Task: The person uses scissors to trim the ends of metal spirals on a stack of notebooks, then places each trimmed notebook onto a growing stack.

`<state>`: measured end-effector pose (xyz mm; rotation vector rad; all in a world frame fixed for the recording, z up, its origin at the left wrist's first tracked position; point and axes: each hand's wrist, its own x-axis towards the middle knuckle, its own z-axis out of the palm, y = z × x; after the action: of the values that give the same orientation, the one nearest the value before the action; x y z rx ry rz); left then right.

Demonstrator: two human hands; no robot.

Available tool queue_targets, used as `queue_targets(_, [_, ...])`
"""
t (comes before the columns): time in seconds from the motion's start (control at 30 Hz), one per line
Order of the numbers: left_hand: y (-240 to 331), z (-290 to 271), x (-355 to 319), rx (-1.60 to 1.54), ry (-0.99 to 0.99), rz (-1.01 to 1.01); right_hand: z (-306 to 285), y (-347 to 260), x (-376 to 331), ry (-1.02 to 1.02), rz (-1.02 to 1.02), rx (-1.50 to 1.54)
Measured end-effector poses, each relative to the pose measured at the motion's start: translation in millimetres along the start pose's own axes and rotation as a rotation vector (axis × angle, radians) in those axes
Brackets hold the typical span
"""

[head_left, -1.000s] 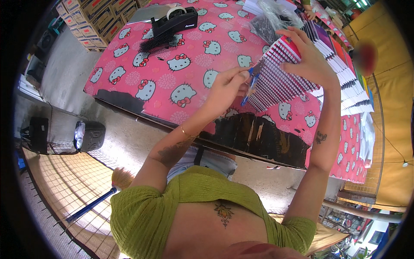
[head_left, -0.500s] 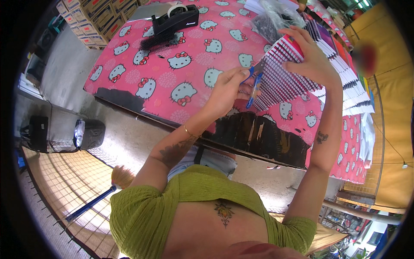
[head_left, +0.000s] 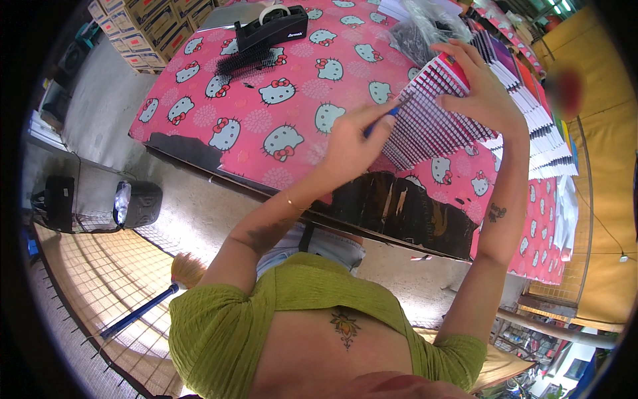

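My left hand (head_left: 359, 139) is closed around a pair of blue-handled pliers (head_left: 382, 124). The tips reach the bound edge of a stack of spiral notebooks (head_left: 428, 113), by its left side. Dark wire coils run in rows along the face of the stack that is turned toward me. At the stack's right end, my right hand (head_left: 482, 90) grips it, with the fingers over the far side and the thumb against the coils. A bit of red cover shows between that thumb and the fingers.
More spiral notebooks (head_left: 531, 110) lie fanned along the table's right side. A crumpled clear plastic bag (head_left: 425, 30) sits behind the stack. A black tape dispenser (head_left: 272, 30) and dark coils (head_left: 242, 63) rest at the far left. The pink tablecloth (head_left: 249, 156) is torn along the front edge.
The pliers' handles, spread apart before, are now squeezed together in my left hand, and their tips have moved onto the coils. My right hand stays on the stack.
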<state>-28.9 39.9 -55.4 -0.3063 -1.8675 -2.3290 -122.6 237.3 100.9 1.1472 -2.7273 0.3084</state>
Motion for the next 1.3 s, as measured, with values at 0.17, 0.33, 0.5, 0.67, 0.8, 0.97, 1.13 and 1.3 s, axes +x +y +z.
queue_targets(0.17, [3, 1, 1, -0.375, 0.029, -0.221, -1, 1, 0, -0.021, 0.029, 0.015])
queue_targets(0.33, [4, -5, 2, -0.320, -0.040, -0.241, 0, 0, 0, -0.018, 0.026, 0.025])
queue_targets(0.5, [3, 1, 1, 0.037, 0.048, -0.034, -1, -1, 0, -0.021, 0.035, 0.017])
queue_targets(0.67, [-8, -1, 1, 0.214, 0.022, 0.057, -1, 1, -1, -0.001, 0.011, 0.014])
queue_targets(0.8, [-3, -1, -1, -0.169, 0.016, -0.179, 0, 1, 0, -0.001, 0.015, 0.004])
queue_targets(0.97, [-6, -1, -1, -0.305, -0.011, -0.264, 0, 1, -1, -0.012, 0.034, 0.026])
queue_targets(1.13, [-3, 1, -3, -0.375, 0.051, -0.262, 2, 3, -1, 0.005, 0.002, 0.000])
queue_targets(1.3, [-9, -2, -2, 0.572, 0.148, 0.336, 1, 2, -1, 0.000, 0.004, 0.015])
